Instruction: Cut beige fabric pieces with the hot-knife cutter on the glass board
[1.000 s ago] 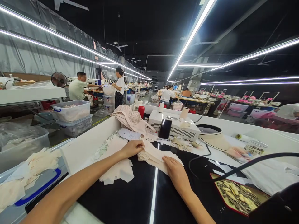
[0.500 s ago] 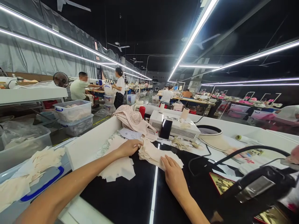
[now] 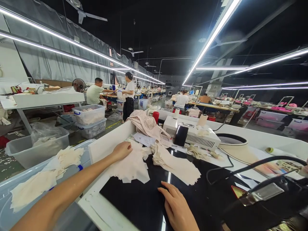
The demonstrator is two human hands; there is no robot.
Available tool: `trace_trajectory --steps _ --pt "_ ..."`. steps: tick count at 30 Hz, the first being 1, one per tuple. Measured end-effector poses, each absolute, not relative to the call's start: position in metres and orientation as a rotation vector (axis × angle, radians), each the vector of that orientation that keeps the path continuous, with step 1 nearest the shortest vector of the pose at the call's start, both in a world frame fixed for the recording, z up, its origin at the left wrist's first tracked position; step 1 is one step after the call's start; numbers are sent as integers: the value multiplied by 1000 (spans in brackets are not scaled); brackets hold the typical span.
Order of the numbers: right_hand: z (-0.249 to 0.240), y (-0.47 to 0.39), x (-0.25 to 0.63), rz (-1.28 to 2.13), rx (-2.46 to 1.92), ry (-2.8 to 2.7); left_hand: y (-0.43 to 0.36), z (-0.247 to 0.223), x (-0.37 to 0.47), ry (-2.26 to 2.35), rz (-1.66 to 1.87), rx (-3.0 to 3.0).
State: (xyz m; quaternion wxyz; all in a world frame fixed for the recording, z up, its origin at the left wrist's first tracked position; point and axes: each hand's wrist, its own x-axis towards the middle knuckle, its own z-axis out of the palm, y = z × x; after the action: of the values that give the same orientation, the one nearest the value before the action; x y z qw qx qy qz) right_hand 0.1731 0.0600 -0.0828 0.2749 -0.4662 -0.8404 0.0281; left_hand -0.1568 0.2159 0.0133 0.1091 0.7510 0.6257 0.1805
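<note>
My left hand [image 3: 122, 150] is closed, fingers curled, over the upper part of a spread pile of cream fabric pieces [image 3: 131, 166]. Whatever its fingertips may hold is hidden. To the right lies a second stack of cream fabric pieces [image 3: 175, 163], its layers slightly fanned, untouched by either hand. My right hand [image 3: 176, 202] hovers or rests low over the black tabletop [image 3: 134, 205], fingers apart and holding nothing, just below that stack. A paper slip [image 3: 143, 139] with handwriting lies behind the piles, beside a pale pink bra [image 3: 145, 123].
A white machine box [image 3: 192, 133] stands at the back with a phone [image 3: 181, 135] leaning on it. Black cables and a dark device [image 3: 264, 194] occupy the right side. At left, a blue-lidded bin [image 3: 69, 176] carries more fabric pieces. Co-workers are farther back.
My left hand has gone from the right stack's corner to the left pile. My right hand has come off the right stack toward me. The view has swung left.
</note>
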Motion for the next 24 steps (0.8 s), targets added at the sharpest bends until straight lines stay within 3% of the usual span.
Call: trace_trajectory --steps 7,13,17,24 --pt "-83 59 174 73 -1275 -2271 212 15 -158 1780 666 2116" --pt "-80 58 175 159 -1241 -2202 200 37 -151 1607 980 1881" --pt "-67 52 168 358 -1218 -1984 173 59 -129 1324 1073 1633" --pt "-47 37 139 860 -1199 -1314 103 70 -77 895 826 1244"
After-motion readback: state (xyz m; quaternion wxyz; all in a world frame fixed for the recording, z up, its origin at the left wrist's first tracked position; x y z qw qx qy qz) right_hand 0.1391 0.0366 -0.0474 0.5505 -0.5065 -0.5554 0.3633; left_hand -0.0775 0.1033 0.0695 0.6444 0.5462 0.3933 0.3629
